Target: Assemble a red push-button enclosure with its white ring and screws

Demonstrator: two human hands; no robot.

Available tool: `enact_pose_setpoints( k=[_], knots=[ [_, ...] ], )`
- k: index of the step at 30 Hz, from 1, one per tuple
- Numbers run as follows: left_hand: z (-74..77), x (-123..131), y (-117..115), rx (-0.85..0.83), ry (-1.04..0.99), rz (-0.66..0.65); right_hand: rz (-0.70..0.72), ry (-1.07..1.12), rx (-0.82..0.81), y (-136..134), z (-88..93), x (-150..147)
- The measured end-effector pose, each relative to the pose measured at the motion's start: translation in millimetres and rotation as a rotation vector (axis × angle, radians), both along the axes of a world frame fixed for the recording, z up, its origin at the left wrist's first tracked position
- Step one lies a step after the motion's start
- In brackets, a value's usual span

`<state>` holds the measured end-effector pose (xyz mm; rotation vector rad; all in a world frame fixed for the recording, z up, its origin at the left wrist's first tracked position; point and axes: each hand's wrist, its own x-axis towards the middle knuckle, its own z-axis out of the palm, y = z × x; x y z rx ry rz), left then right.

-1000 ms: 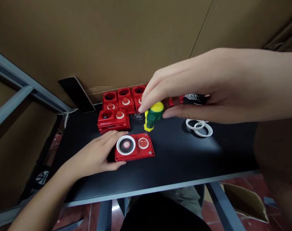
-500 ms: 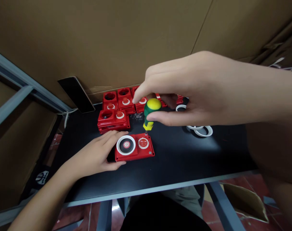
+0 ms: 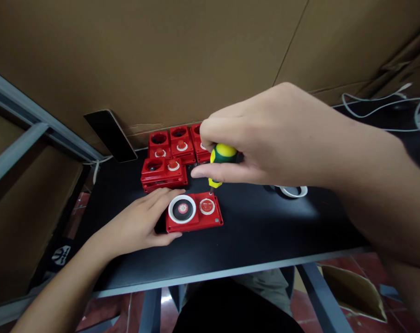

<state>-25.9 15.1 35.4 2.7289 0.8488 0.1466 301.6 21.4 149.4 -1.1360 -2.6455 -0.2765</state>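
Note:
A red alarm housing (image 3: 195,226) lies face up on the black tabletop. It carries a black round sounder (image 3: 182,210) in a white ring and a small red lamp (image 3: 207,206). My left hand (image 3: 145,219) grips its left end, fingers along the far edge and thumb at the near edge. My right hand (image 3: 258,143) is closed around a green-and-yellow screwdriver (image 3: 225,153), whose tip stands on the screw spot at the housing's far right corner. A screw head (image 3: 216,220) shows at the near right corner.
Behind, several similar red housings (image 3: 180,138) stand close together, one pair stacked (image 3: 164,178). A dark phone-like slab (image 3: 111,136) leans on the cardboard wall (image 3: 196,55). White rings (image 3: 295,192) lie to the right, partly hidden by my arm. White cables (image 3: 376,99) lie at the back right.
My right hand has rotated about the screwdriver, with its fingers curled further round the handle and the wrist lower. The screwdriver tip, the housing and my left hand stay almost in place.

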Motion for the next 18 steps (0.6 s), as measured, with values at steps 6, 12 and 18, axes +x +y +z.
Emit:
enact_pose_setpoints(
  k=[6, 12, 18],
  knots=[
    [0.8, -0.5, -0.5, -0.019, -0.008, 0.007, 0.241, 0.17, -0.252, 5.2, 9.6, 31.2],
    [0.9, -2.4, 0.9, -0.019, -0.023, 0.003, 0.357, 0.246, -0.428, 7.0, 17.1, 42.1],
    [1.2, -0.7, -1.0, -0.017, -0.02, 0.022, 0.339, 0.271, -0.43, 5.4, 20.7, 35.6]
  ],
)
